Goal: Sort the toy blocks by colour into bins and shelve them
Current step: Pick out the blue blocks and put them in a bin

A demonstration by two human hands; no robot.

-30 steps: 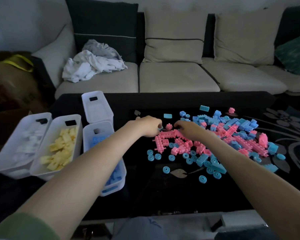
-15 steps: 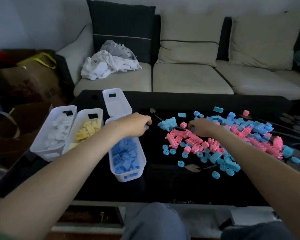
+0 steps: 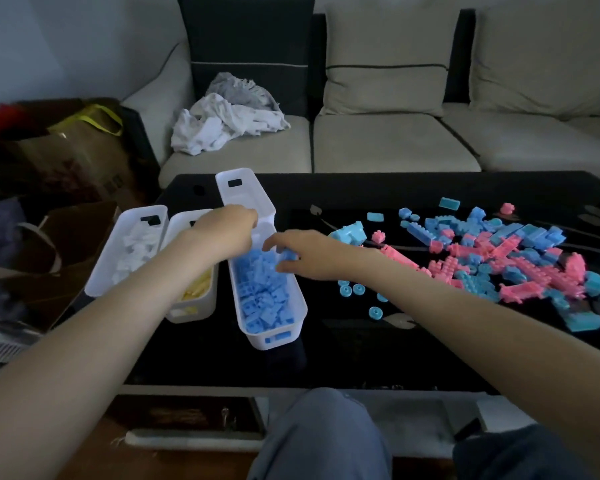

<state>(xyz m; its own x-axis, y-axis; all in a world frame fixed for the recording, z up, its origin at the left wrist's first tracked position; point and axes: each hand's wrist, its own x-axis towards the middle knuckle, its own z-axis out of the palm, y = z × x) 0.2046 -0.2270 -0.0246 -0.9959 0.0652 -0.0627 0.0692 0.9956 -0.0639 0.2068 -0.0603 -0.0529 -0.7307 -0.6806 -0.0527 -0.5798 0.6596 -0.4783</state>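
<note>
Right fingers [image 3: 271, 242] apart above blue bin [image 3: 274, 344]

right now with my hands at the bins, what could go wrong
1. The blue bin looks nearly full, so dropped blocks may bounce out onto the table.
2. The left hand hangs partly over the yellow bin; a blue block could land there.
3. The right forearm crosses the loose round blue pieces and could sweep them away.

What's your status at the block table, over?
Left hand curled, contents hidden. Right hand over blue bin, grip unclear. Pink-and-blue pile unsorted. No obstruction seen.
</note>
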